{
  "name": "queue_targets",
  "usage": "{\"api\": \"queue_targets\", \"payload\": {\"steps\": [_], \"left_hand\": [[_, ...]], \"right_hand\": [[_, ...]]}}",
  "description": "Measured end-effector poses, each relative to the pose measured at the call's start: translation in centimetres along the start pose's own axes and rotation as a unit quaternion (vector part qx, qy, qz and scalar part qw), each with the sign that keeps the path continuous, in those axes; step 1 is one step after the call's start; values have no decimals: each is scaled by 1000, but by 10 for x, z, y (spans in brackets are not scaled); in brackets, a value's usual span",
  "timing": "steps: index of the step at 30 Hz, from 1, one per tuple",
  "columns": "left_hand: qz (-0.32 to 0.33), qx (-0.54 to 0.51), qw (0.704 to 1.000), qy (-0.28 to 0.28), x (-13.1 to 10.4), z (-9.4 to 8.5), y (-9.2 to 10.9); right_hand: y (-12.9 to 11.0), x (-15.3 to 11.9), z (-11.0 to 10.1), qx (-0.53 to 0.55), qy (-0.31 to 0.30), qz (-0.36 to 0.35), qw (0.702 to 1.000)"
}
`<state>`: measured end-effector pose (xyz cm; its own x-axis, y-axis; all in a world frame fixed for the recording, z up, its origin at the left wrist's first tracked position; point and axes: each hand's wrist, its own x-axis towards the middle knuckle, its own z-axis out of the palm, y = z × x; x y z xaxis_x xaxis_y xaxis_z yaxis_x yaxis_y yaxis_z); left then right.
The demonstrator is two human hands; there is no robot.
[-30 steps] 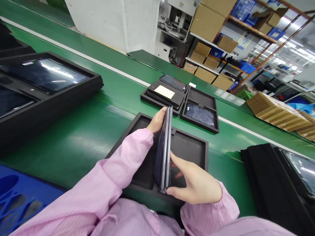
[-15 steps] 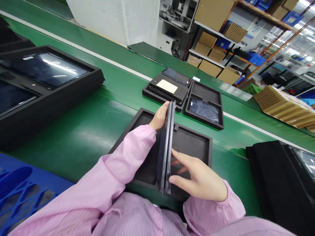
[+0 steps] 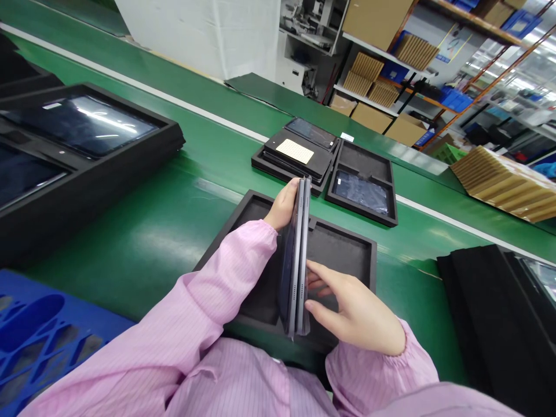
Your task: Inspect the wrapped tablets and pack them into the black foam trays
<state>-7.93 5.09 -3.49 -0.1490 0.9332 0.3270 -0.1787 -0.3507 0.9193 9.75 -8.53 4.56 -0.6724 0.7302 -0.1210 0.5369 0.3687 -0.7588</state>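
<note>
Two thin grey tablets [image 3: 299, 260] stand on edge, face to face, above a black foam tray [image 3: 343, 249] with recessed compartments. My left hand [image 3: 283, 204] grips their far end, its fingers partly hidden behind them. On the right side, my right hand [image 3: 354, 307] touches the nearer half of the pair with thumb and fingertips, the fingers spread apart. Beyond them lies a stack of dark tablets with a yellow sheet [image 3: 295, 151] on top. Beside that stack, a second foam tray holds a wrapped tablet [image 3: 362, 192] in its nearer compartment.
Large foam trays with tablets [image 3: 99, 121] sit at the left on the green work surface [image 3: 152, 226]. A blue plastic crate [image 3: 56, 324] is at the lower left. Black foam trays [image 3: 482, 313] are stacked at the right, and cardboard dividers [image 3: 506, 182] stand behind them.
Both hands keep their places on the tablets. The near end of the pair has shifted slightly to the right, together with my right hand. The view has moved a little.
</note>
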Motion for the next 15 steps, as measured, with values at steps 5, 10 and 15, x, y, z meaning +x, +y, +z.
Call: {"api": "queue_targets", "payload": {"steps": [5, 10, 15], "left_hand": [[5, -1, 1000, 7, 0, 1, -1], [28, 12, 1000, -5, -1, 0, 0], [32, 26, 999, -8, -3, 0, 3]], "right_hand": [[-2, -1, -3, -19, -1, 12, 1000], [-5, -3, -6, -11, -21, 6, 1000], [-6, -6, -5, -6, -9, 5, 1000]]}}
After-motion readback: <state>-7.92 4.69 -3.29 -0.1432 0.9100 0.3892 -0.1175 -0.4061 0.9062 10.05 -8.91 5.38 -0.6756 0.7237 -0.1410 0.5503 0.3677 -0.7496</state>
